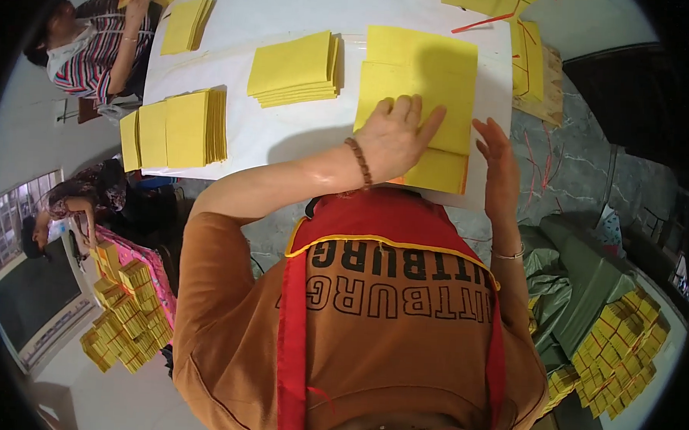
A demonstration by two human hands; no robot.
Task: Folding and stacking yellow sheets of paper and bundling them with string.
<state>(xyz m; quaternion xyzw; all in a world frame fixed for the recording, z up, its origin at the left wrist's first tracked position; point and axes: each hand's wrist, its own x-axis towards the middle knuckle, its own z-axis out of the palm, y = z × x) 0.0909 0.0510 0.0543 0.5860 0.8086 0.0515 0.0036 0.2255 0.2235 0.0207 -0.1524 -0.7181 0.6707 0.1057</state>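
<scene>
Head view, left hand fingers spread on yellow sheets

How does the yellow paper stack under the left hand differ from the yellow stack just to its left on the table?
The stack under the left hand is larger, made of broad sheets, and pressed flat by the palm. The neighbouring stack is smaller, lies untouched, and its lower edges fan out slightly. Both are yellow paper on the white table. The right hand hovers, open, at the large stack's edge.
</scene>
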